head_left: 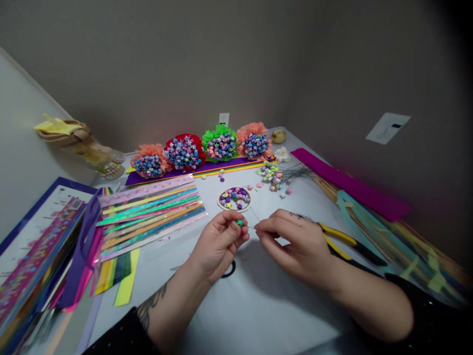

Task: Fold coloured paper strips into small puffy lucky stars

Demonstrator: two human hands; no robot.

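Observation:
Between the thumb and fingers of my left hand (221, 241) I pinch a small green paper star (240, 223). My right hand (295, 241) pinches a thin wire (252, 227) whose end reaches the star; I cannot tell whether it has gone in. Just beyond my hands, a round dish (234, 198) holds several purple, pink and yellow paper stars. Scissors (229, 269) lie partly hidden under my left wrist. Pliers with yellow and black handles (347, 239) rest beside my right hand, which covers part of them.
Packed paper strips (151, 212) lie on the left beside a purple-edged pad (44, 222). Along the back stand several star bouquets in tissue, one wrapped in red (184, 152). Wired stars (271, 172) lie back right. A magenta sheet (351, 182) covers sticks at right.

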